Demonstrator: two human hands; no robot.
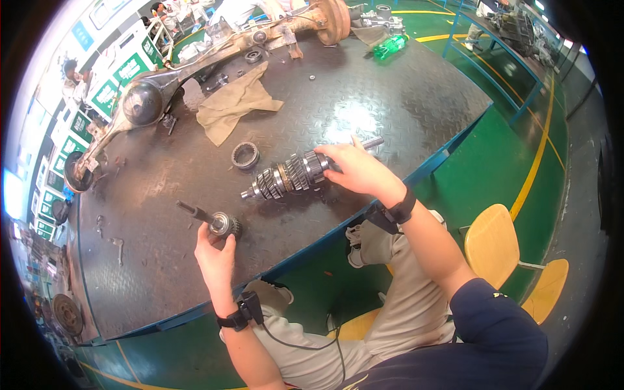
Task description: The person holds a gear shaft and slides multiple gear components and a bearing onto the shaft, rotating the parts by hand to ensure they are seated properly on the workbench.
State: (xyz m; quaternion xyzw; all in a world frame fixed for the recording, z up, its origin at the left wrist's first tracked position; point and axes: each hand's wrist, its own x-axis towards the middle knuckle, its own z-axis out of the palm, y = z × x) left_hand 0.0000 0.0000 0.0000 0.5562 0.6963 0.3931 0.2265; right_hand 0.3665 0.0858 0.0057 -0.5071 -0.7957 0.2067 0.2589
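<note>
A long transmission shaft stacked with several steel gears (292, 175) lies on the dark metal table (364, 91). My right hand (361, 170) is closed over its right end, where the bare shaft tip sticks out past the fingers. To the left, my left hand (216, 257) pinches a short gear shaft (224, 225) between thumb and fingers; the toothed end is toward me and the thin stem points away to the left. Just beyond the long shaft rests a loose toothed ring (246, 156), touched by neither hand.
A brown cloth (237, 107) lies behind the ring. Along the far side stretches a large axle housing (143, 101). A green plastic bottle (390, 47) lies at the back, and a small metal lever (117, 248) at the left. Wooden stools (492, 244) stand at my right.
</note>
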